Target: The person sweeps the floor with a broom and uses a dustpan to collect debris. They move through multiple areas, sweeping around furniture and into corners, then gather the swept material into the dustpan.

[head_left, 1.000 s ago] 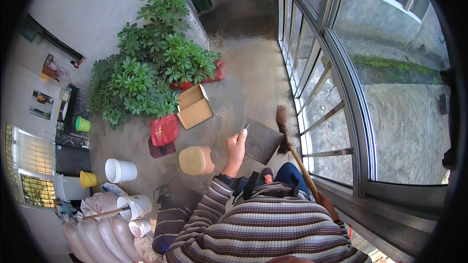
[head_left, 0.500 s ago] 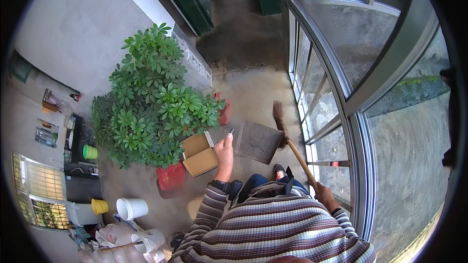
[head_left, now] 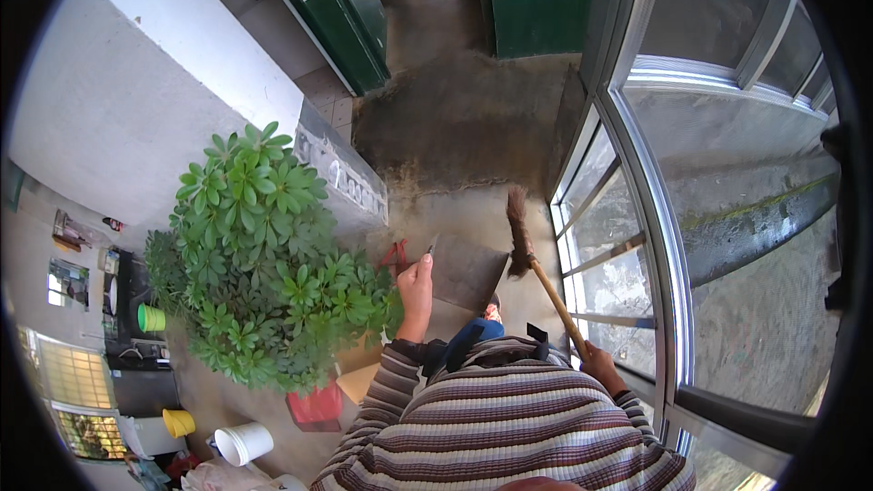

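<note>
Since the earlier frames, the view has shifted forward, so that the leafy plant [head_left: 264,282] sits lower, at ten o'clock from the striped torso [head_left: 518,418], with much of the cardboard box [head_left: 361,384] now behind its leaves and the red bag [head_left: 314,407] at nine. At about half past ten, the left hand [head_left: 416,300] has its fingers curled closed around a thin handle [head_left: 433,244], the dark square pan [head_left: 468,275] lying just beyond at the fist's two o'clock. The right hand [head_left: 599,366], at two o'clock, wraps its fingers around the stick of the broom [head_left: 556,305], whose brown bristles point to twelve.
</note>
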Demonstrator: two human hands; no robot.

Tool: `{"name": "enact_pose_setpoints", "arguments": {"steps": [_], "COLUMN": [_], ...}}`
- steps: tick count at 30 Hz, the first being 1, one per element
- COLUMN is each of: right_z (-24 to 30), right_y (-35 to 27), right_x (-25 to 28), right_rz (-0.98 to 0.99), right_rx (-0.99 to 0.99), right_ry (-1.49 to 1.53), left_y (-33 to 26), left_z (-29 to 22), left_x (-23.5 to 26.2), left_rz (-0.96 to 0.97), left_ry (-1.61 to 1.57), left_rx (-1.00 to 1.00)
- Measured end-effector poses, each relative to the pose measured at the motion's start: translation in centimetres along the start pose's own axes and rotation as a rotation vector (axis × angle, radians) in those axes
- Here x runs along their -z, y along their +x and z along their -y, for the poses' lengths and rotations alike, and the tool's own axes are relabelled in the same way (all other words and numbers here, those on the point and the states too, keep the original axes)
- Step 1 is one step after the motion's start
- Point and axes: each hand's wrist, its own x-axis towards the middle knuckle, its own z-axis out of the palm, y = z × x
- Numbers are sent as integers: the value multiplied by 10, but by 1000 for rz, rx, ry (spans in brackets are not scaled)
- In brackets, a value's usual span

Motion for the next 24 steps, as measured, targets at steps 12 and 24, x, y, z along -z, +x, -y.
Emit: {"name": "enact_pose_setpoints", "arguments": {"steps": [12, 24], "right_z": [93, 248], "right_y": [252, 540], "right_x": [84, 215], "right_rz": [29, 113], "right_rx": [-91, 82], "right_ry": [71, 191], "left_y": [305, 522], "left_z": [-15, -72], "left_x": [-80, -106], "left_rz": [-69, -400], "left_ry": [60, -46], "left_rx": [-6, 99]}}
